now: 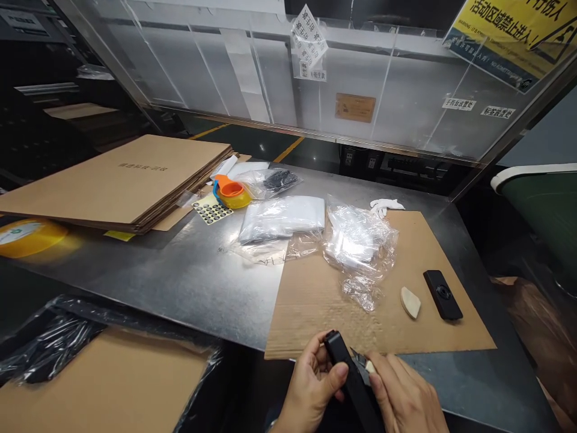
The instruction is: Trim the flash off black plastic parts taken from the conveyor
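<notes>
My left hand (310,385) is wrapped round a long black rectangular part (354,391), tilted at the front edge of the table, with the thumb on its near face. My right hand (408,394) pinches a pointed metal knife blade (359,359) against the part's right side. A pale bit shows by the blade at the fingertips; whether it is a handle or wrapping I cannot tell. Beyond my hands, a black block with a round fitting (442,293) and a small cream-coloured wedge (410,302) lie on a cardboard sheet (311,313).
Crumpled clear plastic bags (360,240), a stack of white bags (283,218) and a white glove (386,205) lie mid-table. Left are a tape dispenser (232,191), round stickers (211,210), stacked cardboard (135,180) and yellow tape (33,237). A clear panel (351,78) hangs behind.
</notes>
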The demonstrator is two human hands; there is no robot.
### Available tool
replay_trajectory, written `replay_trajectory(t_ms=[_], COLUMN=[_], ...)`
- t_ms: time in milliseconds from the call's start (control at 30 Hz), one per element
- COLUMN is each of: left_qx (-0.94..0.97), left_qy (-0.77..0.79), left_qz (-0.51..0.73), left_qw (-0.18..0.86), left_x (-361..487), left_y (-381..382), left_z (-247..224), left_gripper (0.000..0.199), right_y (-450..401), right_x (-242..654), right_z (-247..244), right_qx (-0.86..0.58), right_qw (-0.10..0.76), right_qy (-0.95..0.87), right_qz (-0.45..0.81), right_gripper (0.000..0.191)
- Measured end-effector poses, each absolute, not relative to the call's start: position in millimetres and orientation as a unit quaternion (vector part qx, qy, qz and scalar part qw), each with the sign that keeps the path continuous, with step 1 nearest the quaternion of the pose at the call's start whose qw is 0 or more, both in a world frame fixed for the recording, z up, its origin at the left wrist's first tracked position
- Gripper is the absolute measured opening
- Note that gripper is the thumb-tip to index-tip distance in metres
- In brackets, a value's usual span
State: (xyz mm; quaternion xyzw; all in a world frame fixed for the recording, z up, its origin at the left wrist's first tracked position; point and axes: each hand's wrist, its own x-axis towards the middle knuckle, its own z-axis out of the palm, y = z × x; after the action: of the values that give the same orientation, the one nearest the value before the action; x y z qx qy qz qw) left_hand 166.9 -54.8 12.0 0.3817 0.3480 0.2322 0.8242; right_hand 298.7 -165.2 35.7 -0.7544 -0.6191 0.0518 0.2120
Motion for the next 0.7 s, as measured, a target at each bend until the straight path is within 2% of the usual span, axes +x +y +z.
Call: replay_trajectory(t_ms=[367, 700], left_qx=[0.376, 0.375], left_qy=[0.365, 0.366], left_qz=[0.254, 0.257], left_qw=[0.813, 0.812], left_x=[168.1, 168.8], left_y=[-59.3, -60.5], left_z=[15.1, 19.4], left_gripper=[0.067, 0.063], right_y=[-163.6, -166.5], right_x=[295.4, 295.1], right_z=[44.6, 45.8], right_qx=[-0.754, -0.749], right_qw=[0.172, 0.169], right_qy=[-0.634, -0.64], right_qz=[0.002, -0.012], right_gripper=[0.033, 0.03])
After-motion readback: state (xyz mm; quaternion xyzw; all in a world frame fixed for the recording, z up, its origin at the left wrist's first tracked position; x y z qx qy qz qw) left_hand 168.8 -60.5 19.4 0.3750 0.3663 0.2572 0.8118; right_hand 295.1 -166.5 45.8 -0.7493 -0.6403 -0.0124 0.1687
